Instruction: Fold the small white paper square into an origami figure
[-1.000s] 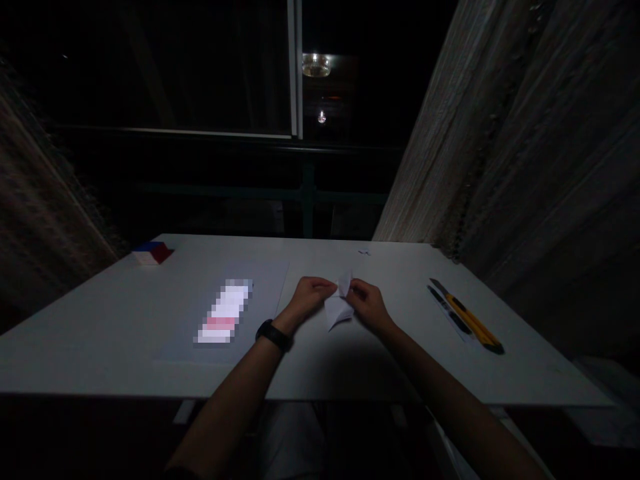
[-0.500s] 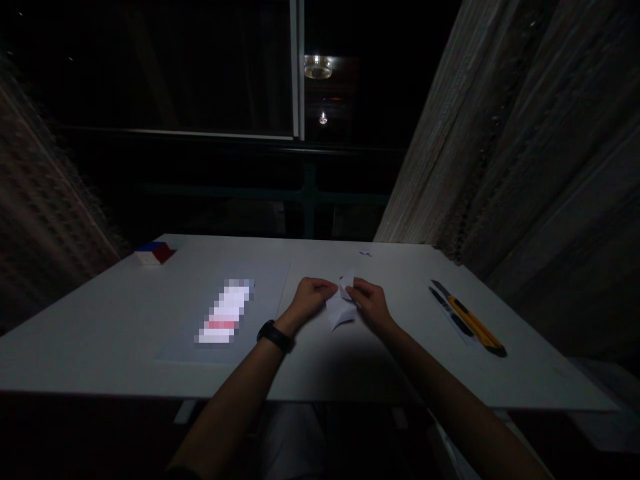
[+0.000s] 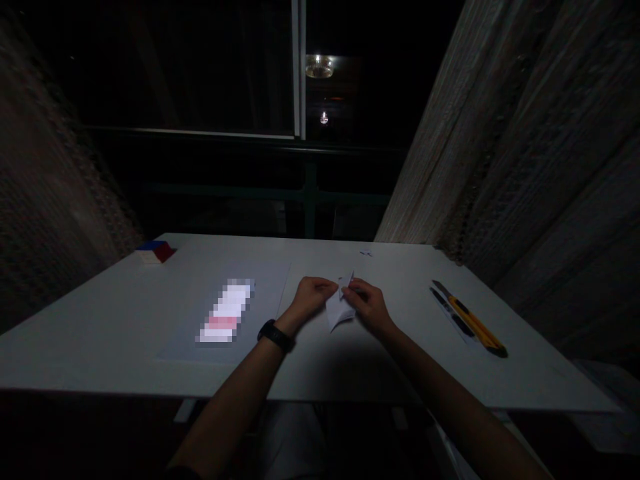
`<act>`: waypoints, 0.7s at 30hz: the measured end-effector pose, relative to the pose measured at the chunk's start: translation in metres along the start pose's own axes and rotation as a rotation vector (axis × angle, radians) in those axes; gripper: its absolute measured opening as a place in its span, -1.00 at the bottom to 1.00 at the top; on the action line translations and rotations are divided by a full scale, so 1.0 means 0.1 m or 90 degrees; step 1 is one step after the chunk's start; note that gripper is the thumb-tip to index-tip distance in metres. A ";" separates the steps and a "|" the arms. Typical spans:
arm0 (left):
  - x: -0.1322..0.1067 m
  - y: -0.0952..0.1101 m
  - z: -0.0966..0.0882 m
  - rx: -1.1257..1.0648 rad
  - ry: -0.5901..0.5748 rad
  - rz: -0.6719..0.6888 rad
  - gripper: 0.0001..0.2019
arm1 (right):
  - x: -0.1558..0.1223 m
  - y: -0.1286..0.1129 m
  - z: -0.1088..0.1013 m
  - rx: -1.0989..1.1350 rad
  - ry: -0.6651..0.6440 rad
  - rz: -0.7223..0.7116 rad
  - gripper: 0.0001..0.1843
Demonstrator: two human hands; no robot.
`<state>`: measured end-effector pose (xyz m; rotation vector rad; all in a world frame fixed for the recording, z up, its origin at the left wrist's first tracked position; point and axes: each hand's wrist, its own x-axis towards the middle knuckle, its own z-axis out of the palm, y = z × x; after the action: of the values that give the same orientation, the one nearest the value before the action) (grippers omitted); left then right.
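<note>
At the middle of the table (image 3: pixel 115 320), 1 folded paper (image 3: pixel 339 315) is pinched by the left hand (image 3: pixel 309 299) and right hand (image 3: pixel 369 304). On the table's left, 1 phone (image 3: pixel 227 310) is laid on 1 sheet (image 3: pixel 273 283); on the table's right, 1 knife (image 3: pixel 477 327).

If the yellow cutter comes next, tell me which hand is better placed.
Right hand, likely: it is nearer the yellow cutter, with the left hand farther off. Both hold the white paper, so the right would first need freeing.
</note>
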<state>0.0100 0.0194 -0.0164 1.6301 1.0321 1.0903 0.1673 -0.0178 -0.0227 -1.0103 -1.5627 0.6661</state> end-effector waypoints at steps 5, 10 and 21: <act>-0.01 0.02 -0.01 0.003 -0.016 -0.003 -0.70 | -0.01 -0.05 -0.01 -0.018 -0.036 -0.016 -0.78; -0.01 0.02 -0.01 -0.018 -0.048 -0.009 -0.65 | -0.02 -0.09 0.00 -0.058 -0.022 -0.034 -0.77; -0.10 0.18 0.02 -0.229 -0.164 -0.015 -0.50 | 0.02 0.01 0.00 -0.096 0.049 -0.033 -0.78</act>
<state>0.0125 0.0052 -0.0015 1.4164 0.6443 0.9567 0.1674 -0.0149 -0.0227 -1.0893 -1.5835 0.4733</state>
